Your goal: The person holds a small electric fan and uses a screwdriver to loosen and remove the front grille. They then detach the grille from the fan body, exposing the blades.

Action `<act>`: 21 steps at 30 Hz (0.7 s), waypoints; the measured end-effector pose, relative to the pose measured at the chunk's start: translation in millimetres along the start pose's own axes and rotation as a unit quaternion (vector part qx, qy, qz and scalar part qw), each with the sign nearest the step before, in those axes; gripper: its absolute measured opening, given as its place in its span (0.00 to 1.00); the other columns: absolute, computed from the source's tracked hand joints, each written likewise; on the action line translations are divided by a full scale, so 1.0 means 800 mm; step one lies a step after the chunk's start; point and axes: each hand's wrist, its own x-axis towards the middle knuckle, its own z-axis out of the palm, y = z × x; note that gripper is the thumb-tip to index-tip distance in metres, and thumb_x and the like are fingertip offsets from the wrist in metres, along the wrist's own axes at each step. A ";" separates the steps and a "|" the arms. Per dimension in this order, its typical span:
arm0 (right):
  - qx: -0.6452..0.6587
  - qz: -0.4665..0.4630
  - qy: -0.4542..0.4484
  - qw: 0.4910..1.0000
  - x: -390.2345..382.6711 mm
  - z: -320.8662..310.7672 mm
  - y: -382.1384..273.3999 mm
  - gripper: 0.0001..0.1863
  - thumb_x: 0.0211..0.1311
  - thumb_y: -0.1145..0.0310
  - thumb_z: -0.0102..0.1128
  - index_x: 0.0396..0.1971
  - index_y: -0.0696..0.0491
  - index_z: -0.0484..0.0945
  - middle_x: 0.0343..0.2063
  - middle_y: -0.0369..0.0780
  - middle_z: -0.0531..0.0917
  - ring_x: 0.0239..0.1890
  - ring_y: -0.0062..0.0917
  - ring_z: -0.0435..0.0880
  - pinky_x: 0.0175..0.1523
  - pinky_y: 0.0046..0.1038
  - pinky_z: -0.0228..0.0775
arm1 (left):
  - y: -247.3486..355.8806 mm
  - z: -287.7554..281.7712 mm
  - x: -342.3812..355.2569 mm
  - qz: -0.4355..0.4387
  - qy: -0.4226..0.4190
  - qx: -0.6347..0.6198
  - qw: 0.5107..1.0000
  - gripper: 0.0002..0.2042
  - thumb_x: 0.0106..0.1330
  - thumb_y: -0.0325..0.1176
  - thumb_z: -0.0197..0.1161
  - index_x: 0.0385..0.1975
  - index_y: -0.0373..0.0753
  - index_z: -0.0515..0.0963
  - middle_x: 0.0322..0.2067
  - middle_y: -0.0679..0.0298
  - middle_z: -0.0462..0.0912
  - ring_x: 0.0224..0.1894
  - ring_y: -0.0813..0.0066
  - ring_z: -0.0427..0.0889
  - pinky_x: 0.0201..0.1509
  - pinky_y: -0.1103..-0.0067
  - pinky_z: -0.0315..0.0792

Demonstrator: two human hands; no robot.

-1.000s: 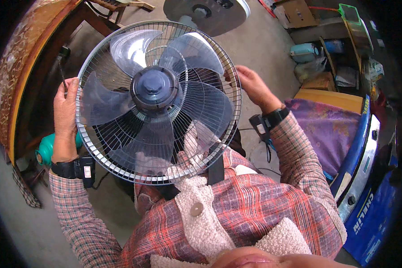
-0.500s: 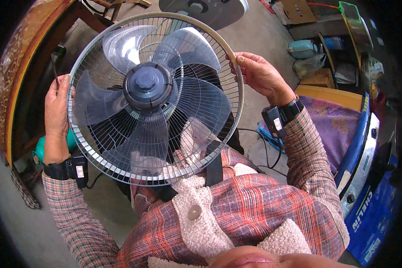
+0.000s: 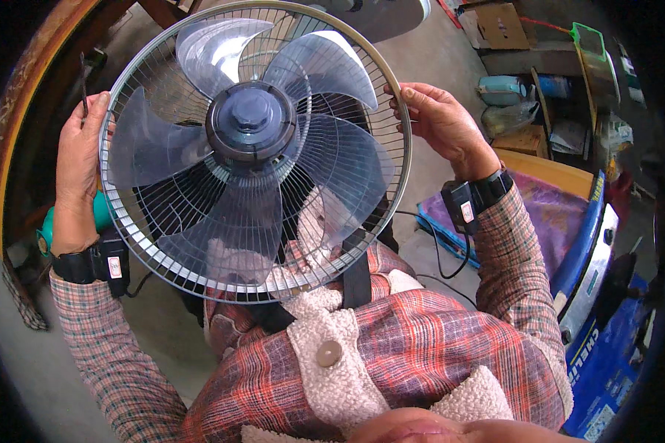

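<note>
An electric fan's wire guard [image 3: 112, 203] is in front of me, with a pale metal rim. Inside it are translucent grey-blue fan blades [image 3: 325, 66] around a dark blue hub nut [image 3: 251, 112]; no front cover lies over them. My left hand [image 3: 80, 159] is closed at the guard's left rim, fingertips partly behind it. A thin dark rod [image 3: 86, 77] sticks up from those fingers; its kind is unclear. On the right, my right hand [image 3: 447, 122] pinches the upper part of the rim between thumb and fingers.
A wooden-framed piece of furniture [image 3: 22, 96] stands at the left, near a green rounded object [image 3: 48, 230]. To the right are a purple cloth [image 3: 550, 203], blue packaging [image 3: 606, 362] and a cardboard box [image 3: 499, 28]. A black cable [image 3: 440, 244] hangs from my right wrist device.
The fan guard with its blades has risen slightly in the view and looks a little larger. My left hand has gone up and left with the rim; my right hand has shifted slightly right.
</note>
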 end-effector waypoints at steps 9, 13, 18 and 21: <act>-0.028 0.001 0.005 1.000 0.000 0.008 -0.005 0.16 0.66 0.60 0.53 0.46 0.56 0.77 0.36 0.34 0.81 0.36 0.17 0.77 0.42 0.21 0.69 | -0.009 0.003 0.001 0.001 -0.001 -0.041 0.999 0.16 0.62 0.47 0.61 0.37 0.40 0.75 0.23 0.73 0.74 0.24 0.91 0.71 0.28 0.93 0.65; -0.033 0.013 0.021 0.999 0.000 0.008 -0.008 0.16 0.67 0.61 0.51 0.46 0.56 0.76 0.35 0.34 0.80 0.37 0.18 0.77 0.44 0.21 0.70 | -0.012 0.005 0.006 0.006 -0.001 -0.040 0.999 0.16 0.61 0.48 0.62 0.36 0.40 0.76 0.24 0.74 0.73 0.24 0.92 0.70 0.28 0.93 0.63; -0.052 0.009 0.010 0.999 -0.004 0.008 -0.013 0.17 0.67 0.62 0.50 0.46 0.59 0.75 0.36 0.36 0.81 0.36 0.19 0.78 0.46 0.23 0.71 | -0.018 0.003 0.007 0.008 0.008 -0.021 1.000 0.18 0.61 0.50 0.62 0.37 0.40 0.77 0.25 0.74 0.74 0.26 0.91 0.70 0.30 0.92 0.64; -0.046 0.004 -0.002 0.999 -0.003 0.007 -0.013 0.17 0.67 0.62 0.50 0.46 0.59 0.75 0.37 0.37 0.81 0.38 0.20 0.79 0.47 0.23 0.71 | -0.023 0.001 0.012 0.016 0.012 -0.008 1.000 0.19 0.60 0.50 0.62 0.39 0.40 0.77 0.25 0.73 0.75 0.28 0.90 0.71 0.32 0.91 0.65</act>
